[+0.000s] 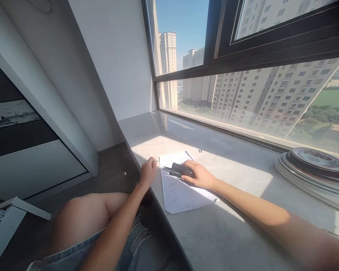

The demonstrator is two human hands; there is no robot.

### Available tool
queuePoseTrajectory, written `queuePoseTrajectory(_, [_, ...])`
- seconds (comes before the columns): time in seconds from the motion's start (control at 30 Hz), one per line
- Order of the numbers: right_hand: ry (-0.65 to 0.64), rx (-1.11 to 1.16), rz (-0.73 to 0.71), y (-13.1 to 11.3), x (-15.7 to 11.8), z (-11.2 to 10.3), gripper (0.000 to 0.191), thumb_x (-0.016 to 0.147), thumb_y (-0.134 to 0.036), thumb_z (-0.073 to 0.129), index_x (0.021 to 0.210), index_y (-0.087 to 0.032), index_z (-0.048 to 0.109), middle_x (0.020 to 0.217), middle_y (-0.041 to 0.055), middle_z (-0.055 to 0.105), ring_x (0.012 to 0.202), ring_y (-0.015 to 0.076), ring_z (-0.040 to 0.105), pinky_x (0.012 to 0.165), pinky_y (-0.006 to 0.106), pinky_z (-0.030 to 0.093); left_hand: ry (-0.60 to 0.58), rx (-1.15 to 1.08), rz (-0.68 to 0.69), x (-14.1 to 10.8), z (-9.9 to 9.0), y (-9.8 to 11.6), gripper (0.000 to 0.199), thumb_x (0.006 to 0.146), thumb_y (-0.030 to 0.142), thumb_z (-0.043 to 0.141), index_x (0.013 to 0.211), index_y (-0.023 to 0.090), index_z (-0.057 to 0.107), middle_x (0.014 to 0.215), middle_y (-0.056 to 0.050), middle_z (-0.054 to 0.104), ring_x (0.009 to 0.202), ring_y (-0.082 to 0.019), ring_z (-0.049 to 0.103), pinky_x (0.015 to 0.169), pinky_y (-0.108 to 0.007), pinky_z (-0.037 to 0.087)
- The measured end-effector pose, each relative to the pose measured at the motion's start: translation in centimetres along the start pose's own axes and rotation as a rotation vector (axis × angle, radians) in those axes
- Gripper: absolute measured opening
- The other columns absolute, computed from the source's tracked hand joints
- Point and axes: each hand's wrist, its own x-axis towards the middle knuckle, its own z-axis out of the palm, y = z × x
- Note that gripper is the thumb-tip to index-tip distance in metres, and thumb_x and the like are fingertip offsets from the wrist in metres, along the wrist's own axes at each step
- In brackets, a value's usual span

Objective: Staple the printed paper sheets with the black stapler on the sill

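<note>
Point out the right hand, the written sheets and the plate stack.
Right hand [197,174]: head view, back of the hand.
Written sheets [184,197]: head view, lower part of the top sheet.
Plate stack [318,158]: head view, topmost plate.

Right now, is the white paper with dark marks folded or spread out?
Spread out: the white, dark-marked paper lies flat on the pale windowsill, rows of marks showing.

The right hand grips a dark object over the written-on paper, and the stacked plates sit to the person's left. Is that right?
Not quite: the stacked plates sit to the person's right, as the head view shows. The right hand does grip a dark object over the written-on paper.
</note>
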Motion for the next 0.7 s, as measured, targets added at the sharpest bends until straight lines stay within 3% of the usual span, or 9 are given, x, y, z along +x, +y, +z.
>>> queuePoseTrajectory(0.07, [-0.039,-0.04,-0.019,0.2,-0.2,0.3,0.024,0.103,-0.046,0.065,0.106,-0.022,0.065,0.099,0.0073,0.071,0.092,0.0263,0.065,0.082,0.04,0.052,-0.006,-0.078,0.028,-0.9,-0.2,0.7,0.024,0.104,0.02,0.054,0.111,0.024,0.077,0.095,-0.004,0.082,0.094,-0.025,0.076,0.084,-0.033,0.054])
queuePoseTrajectory(0.2, [-0.036,-0.062,-0.007,0.8,-0.3,0.4,0.024,0.103,-0.044,0.063,0.092,-0.023,0.056,0.088,0.0044,0.064,0.084,0.0243,0.06,0.075,0.037,0.047,0.025,-0.068,0.283,-2.0,-0.6,2.6,0.026,0.104,0.022,0.058,0.114,0.024,0.081,0.105,-0.006,0.083,0.094,-0.025,0.075,0.092,-0.036,0.055])
queuePoseTrajectory(0.3, [-0.036,-0.053,0.006,0.7,-0.2,0.3,0.025,0.103,-0.044,0.064,0.091,-0.023,0.055,0.087,0.0041,0.063,0.082,0.0236,0.059,0.074,0.036,0.045,-0.069,-0.006,0.412,-2.0,-0.7,3.5,0.031,0.106,0.019,0.053,0.114,0.024,0.082,0.105,-0.008,0.083,0.099,-0.026,0.074,0.093,-0.04,0.055])
queuePoseTrajectory(0.4, [-0.04,-0.043,0.016,0.5,-0.2,0.2,0.024,0.102,-0.043,0.065,0.092,-0.024,0.057,0.087,0.0043,0.064,0.082,0.0234,0.059,0.072,0.036,0.044,-0.138,0.058,0.454,-1.8,-0.7,3.5,0.033,0.107,0.02,0.05,0.112,0.025,0.082,0.102,-0.008,0.082,0.097,-0.027,0.073,0.092,-0.042,0.056])
queuePoseTrajectory(0.7, [-0.048,-0.026,0.014,0.7,-0.2,0.2,0.026,0.103,-0.046,0.063,0.092,-0.024,0.058,0.088,0.004,0.064,0.084,0.024,0.06,0.078,0.037,0.046,-0.162,0.176,0.538,-1.1,-0.3,2.8,0.032,0.111,0.019,0.047,0.116,0.023,0.078,0.108,-0.009,0.079,0.101,-0.027,0.07,0.091,-0.04,0.052])
